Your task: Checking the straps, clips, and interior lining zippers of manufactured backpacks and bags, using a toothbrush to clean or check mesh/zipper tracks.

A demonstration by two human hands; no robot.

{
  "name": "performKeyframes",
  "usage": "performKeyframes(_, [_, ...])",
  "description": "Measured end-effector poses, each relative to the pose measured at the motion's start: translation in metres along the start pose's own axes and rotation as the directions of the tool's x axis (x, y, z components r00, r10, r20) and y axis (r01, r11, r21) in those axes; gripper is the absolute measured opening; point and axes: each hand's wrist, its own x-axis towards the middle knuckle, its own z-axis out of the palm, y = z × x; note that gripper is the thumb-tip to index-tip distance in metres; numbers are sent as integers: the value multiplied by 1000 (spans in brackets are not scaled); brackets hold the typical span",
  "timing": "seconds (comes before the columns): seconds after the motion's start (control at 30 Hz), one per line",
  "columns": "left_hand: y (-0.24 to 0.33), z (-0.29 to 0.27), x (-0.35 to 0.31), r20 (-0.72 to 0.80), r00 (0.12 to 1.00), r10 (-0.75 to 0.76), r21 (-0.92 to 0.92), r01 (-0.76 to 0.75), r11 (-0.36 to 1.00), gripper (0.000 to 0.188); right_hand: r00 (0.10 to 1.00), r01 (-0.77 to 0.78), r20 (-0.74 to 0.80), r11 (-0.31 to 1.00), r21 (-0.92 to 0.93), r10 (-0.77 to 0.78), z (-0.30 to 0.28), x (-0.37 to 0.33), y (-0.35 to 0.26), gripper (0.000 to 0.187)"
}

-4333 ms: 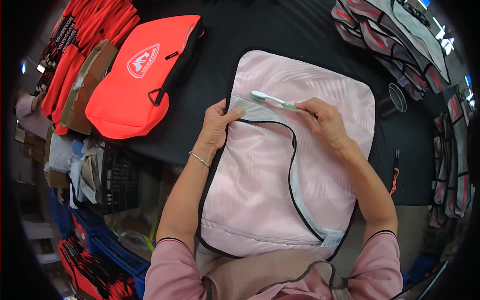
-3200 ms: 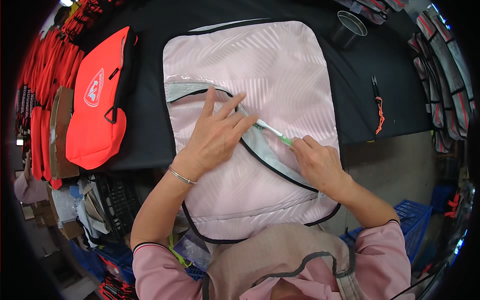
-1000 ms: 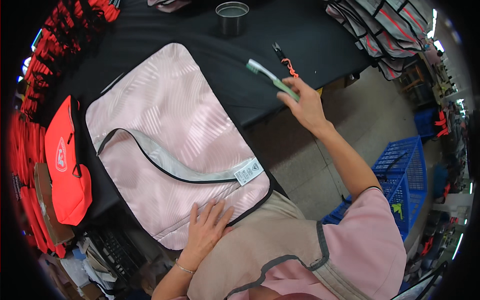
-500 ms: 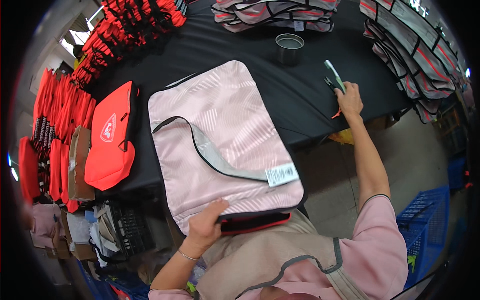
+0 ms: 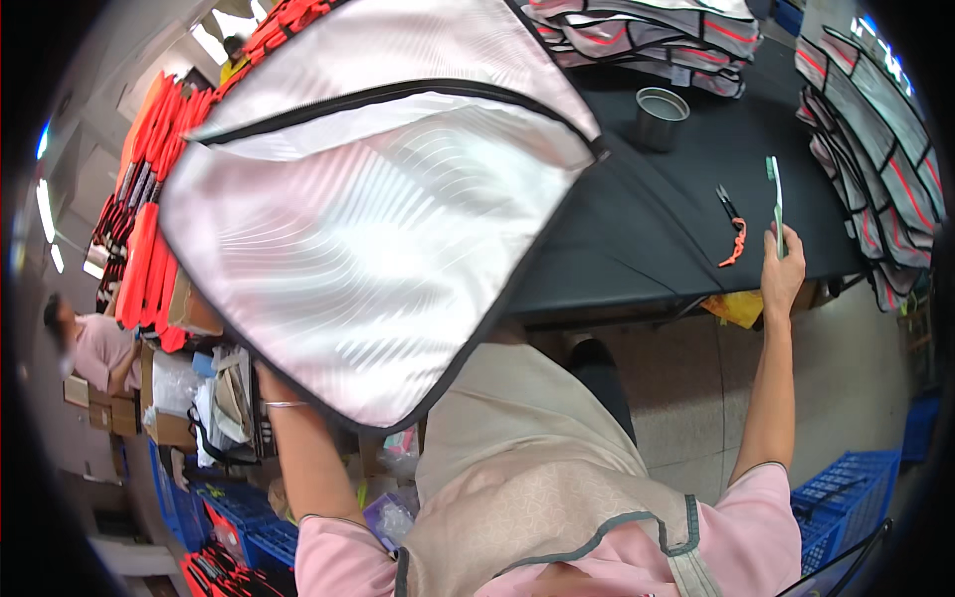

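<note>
A large pale pink patterned fabric bag (image 5: 368, 229) with black edging and a black zipper (image 5: 398, 92) is raised and tilted over the left side of the table. My left forearm (image 5: 308, 438) reaches behind it and holds it up; the hand itself is hidden by the fabric. Over the table's right front edge, my right hand (image 5: 784, 267) is closed round the handle of a toothbrush (image 5: 778, 199), bristles up. Just left of that hand lie small black thread snips (image 5: 731, 206) with an orange cord (image 5: 734, 245).
A metal cup (image 5: 662, 119) stands on the black-covered table (image 5: 597, 249). Stacks of grey bags with red trim (image 5: 647, 40) (image 5: 875, 159) lie at the back and right. Red bags (image 5: 149, 249) hang at left, near boxes. A blue crate (image 5: 846, 497) sits at lower right. Another person (image 5: 104, 348) is far left.
My left arm has lifted the pink bag off the table and turned it, so a zippered side shows. The snips have left my right hand and lie on the table; the toothbrush stays in it.
</note>
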Motion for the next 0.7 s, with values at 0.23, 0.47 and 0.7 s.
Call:
performKeyframes(0.23, [-74, 31, -61, 33, 888, -458, -572, 393, 720, 72, 978, -97, 195, 986, 134, 70, 30, -29, -9, 22])
performKeyframes(0.47, [-88, 19, -67, 11, 938, -347, -236, 340, 910, 58, 908, -220, 419, 874, 433, 21, 87, -37, -97, 18])
performKeyframes(0.7, [-74, 16, -76, 45, 958, -284, -191, 287, 939, 57, 664, 152, 639, 906, 394, -389, 149, -44, -238, 24])
